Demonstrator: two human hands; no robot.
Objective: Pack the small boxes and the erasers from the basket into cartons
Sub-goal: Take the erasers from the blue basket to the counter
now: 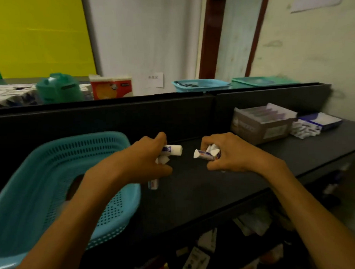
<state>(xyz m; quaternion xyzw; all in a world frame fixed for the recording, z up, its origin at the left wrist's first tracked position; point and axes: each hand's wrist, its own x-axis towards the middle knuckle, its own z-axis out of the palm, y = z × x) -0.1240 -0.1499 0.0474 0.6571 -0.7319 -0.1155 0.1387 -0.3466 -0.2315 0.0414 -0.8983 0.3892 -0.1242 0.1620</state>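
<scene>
Both hands are closed around small white erasers in printed sleeves: the left hand [151,155] clutches several, one white end poking out toward the right and another sleeve showing below the fist, while the right hand [225,152] bunches a few more, their ends fanned out toward the left. Taking the long black worktop [204,183] as the landmark, the two fists hover just above its middle, near each other but not touching. The large turquoise perforated plastic basket [59,178] sits on the worktop's left end, tilted toward the camera; the forearm hides much of its inside, so what remains in it cannot be told. Toward the worktop's far right stands the grey open cardboard carton [260,125], with rows of packed items showing inside, and just beyond it lies a cluster of small white-and-blue boxes [315,124]. The step in hand looks like the carry from basket to carton, with both handfuls already gathered. The next move probably calls for swinging both hands rightward and lining the erasers up so they slot into the carton's rows without spilling.
</scene>
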